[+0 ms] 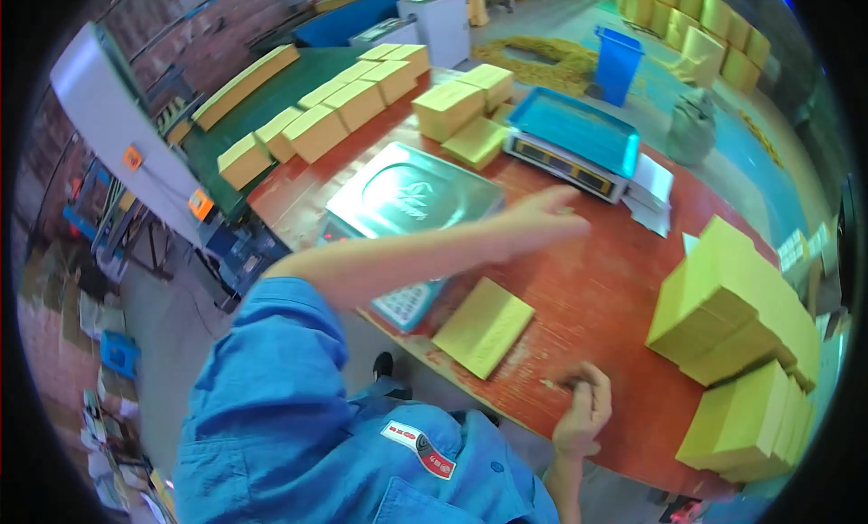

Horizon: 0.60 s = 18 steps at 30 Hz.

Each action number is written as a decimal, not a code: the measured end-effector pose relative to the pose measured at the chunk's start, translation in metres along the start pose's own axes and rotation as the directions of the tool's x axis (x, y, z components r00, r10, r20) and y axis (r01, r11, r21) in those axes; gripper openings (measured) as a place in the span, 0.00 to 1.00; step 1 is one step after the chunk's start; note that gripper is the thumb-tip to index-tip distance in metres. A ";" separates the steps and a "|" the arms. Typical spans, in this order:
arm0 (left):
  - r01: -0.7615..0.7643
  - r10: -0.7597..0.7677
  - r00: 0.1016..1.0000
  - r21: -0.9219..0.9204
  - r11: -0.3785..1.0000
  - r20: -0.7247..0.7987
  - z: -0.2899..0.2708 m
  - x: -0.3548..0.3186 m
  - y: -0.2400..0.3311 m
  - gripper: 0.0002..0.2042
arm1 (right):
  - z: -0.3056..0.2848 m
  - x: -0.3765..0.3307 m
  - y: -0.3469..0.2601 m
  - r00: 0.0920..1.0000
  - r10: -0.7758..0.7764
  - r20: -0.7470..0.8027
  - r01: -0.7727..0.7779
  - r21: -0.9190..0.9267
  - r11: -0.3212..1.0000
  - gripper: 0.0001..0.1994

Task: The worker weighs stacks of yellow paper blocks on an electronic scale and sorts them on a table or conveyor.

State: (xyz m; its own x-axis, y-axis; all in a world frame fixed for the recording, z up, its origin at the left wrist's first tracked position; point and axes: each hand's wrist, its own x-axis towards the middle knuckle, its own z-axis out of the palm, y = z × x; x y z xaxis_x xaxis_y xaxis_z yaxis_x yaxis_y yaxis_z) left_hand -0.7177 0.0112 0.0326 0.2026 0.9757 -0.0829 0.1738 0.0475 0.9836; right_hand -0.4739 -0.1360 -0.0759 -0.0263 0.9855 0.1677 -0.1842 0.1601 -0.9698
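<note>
My left arm reaches across the table, and my left hand (541, 224) is over the red tabletop (615, 289), just in front of a blue-topped scale (574, 131). Its fingers are stretched out, slightly blurred, with nothing visible in them. Low over the table's near edge, my right hand (583, 411) has its fingers curled in. A small dark patch shows by those fingertips; I cannot make out whether it is held. Between the hands and the near edge lies a flat yellow packet (485, 328), untouched. Under my left forearm is a steel-topped scale (414, 191) with a keypad, partly hidden.
Large yellow blocks (714, 307) are stacked at the table's right end. More yellow blocks (449, 108) stand at its far side, and others (316, 131) line the green surface at left. White papers (649, 194) lie beside the blue-topped scale. A blue bin (618, 65) stands beyond.
</note>
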 end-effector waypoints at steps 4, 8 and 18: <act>0.118 -0.068 0.960 0.175 0.977 -0.272 -0.200 -0.076 -0.042 0.34 | 0.161 0.010 0.001 0.803 0.127 0.583 -0.278 0.176 0.944 0.16; 0.312 0.254 0.804 0.745 0.590 -0.538 -0.407 -0.139 -0.122 0.32 | 0.316 -0.012 0.054 0.373 0.236 0.898 -0.484 -0.029 0.875 0.19; 0.479 0.198 0.819 0.832 0.279 -0.538 -0.644 -0.095 -0.208 0.52 | 0.535 -0.067 0.211 0.058 0.495 0.867 -0.717 -0.309 0.625 0.21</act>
State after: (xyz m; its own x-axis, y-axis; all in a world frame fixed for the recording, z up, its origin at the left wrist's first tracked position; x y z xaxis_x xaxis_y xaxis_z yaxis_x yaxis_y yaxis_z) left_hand -1.3940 0.0458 -0.0612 -0.3183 0.9237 0.2131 0.9475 0.3030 0.1018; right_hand -1.0365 -0.1982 -0.1965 -0.9446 0.0872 -0.3163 0.2072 -0.5891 -0.7810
